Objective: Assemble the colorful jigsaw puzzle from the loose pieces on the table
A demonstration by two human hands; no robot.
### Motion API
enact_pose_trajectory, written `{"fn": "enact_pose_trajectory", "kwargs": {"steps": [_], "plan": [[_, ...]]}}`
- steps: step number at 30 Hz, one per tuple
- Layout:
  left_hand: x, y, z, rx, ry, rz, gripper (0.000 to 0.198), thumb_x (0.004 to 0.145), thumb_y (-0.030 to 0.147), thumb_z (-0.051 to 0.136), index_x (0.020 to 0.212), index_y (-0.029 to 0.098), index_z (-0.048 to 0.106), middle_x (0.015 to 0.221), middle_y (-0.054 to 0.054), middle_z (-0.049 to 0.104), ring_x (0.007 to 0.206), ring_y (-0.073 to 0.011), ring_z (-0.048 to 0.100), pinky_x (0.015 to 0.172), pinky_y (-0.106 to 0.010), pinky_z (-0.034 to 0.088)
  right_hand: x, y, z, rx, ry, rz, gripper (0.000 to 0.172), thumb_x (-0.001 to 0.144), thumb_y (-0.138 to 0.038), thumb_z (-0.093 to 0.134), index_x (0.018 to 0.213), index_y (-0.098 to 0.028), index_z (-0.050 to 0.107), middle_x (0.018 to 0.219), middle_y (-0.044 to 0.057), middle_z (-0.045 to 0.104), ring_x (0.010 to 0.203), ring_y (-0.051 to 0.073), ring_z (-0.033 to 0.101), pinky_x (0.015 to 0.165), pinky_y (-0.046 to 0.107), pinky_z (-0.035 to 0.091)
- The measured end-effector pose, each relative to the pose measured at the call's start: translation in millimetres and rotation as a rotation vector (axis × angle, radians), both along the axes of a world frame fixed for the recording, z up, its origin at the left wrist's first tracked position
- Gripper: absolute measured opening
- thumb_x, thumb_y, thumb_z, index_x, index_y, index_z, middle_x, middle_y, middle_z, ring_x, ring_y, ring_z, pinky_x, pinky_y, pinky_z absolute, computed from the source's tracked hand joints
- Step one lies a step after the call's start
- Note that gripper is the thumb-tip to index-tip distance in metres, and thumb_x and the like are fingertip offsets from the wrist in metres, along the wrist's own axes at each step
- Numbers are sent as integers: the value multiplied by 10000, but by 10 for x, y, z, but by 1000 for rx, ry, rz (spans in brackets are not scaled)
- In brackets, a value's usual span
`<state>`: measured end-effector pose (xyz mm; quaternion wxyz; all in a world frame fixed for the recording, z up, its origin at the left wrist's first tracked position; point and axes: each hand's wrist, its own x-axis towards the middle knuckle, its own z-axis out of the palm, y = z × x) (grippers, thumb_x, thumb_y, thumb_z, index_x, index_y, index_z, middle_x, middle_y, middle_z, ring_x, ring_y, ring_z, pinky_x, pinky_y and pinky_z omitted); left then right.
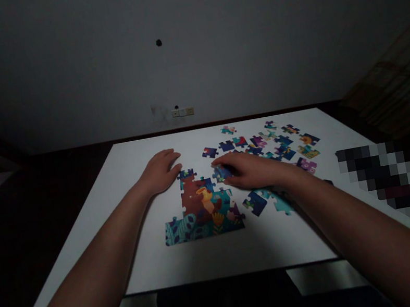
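Table (86,243): white-topped, running under everything below.
Left hand (160,172): resting on the table, fingers loosely bent and grasping nothing visible, thumb tip just beside the upper left corner of the joined section.
Joined section (203,209): puzzle pieces locked together flat on the table between the forearms, broad at the near edge, narrower toward the far end, an orange jug-like shape in its middle.
Held piece (222,172): blue, at the section's upper right; whether they touch, I cannot tell.
Right hand (247,167): gripping that piece between thumb and fingers.
Dark blue piece (254,203): flat, just nearer than the right hand.
Loose pieces (285,152): scattered beyond and beside the right hand, some overlapping.
Pixelated patch (390,181): right side of the table, contents unreadable.
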<state>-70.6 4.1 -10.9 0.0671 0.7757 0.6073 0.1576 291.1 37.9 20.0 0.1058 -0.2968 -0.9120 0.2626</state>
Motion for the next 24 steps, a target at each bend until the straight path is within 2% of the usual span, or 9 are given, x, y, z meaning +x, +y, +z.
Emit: {"fn": "enact_pose_trajectory", "kwargs": {"steps": [4, 14, 24], "plan": [[-34, 8, -22, 3, 12, -10, 676, 1119, 593, 518, 1623, 189, 718, 1778, -177, 626, 1689, -411, 526, 1417, -639, 396, -17, -17, 12, 22, -19, 11, 561, 1016, -290, 780, 1576, -314, 749, 1619, 130, 756, 1462, 377, 721, 1279, 566, 547], [-121, 69, -54, 10, 15, -19, 793, 1088, 700, 458, 1610, 172, 737, 1758, -193, 643, 1664, -451, 542, 1408, -658, 400, -110, -85, 105, 68, -85, 37, 555, 1085, -257, 704, 1639, -215, 694, 1626, 185, 734, 1466, 329, 703, 1270, 439, 512], [-163, 96, -76, 16, 11, -20, 809, 1073, 726, 462, 1591, 174, 746, 1738, -182, 662, 1643, -424, 569, 1406, -617, 420, -137, -141, 149, 86, -129, 30, 518, 1135, -273, 639, 1648, -202, 663, 1610, 196, 725, 1412, 338, 707, 1199, 433, 533]]}}
